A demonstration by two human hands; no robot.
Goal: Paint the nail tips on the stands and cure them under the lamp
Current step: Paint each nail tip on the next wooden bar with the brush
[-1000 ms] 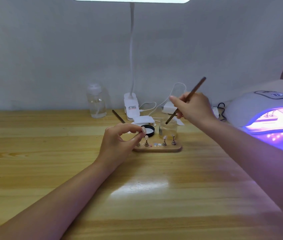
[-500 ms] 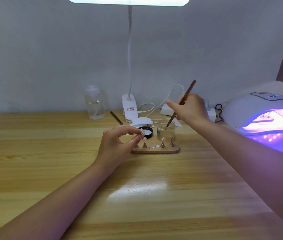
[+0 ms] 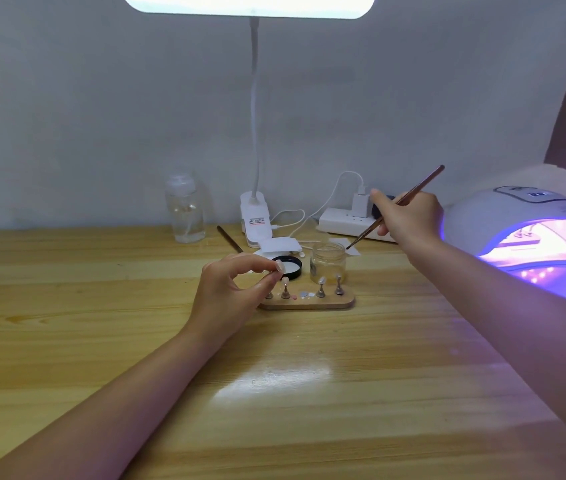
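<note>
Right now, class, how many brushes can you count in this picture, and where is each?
2. One brush is gripped in the right hand, tip at the glass jar. A second brush lies on the table behind the left hand.

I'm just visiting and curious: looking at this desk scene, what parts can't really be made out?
All in the head view:
- Nail tip pinched by the left hand: too small to tell whether it is painted.
- Leftmost stand on the wooden base: mostly hidden by the left fingers.
- Brush in the right hand: bristles too fine to see.
- Curing lamp: cut off by the right edge, inside washed out by glare.
- Desk lamp: head cut off by the top edge.
</note>
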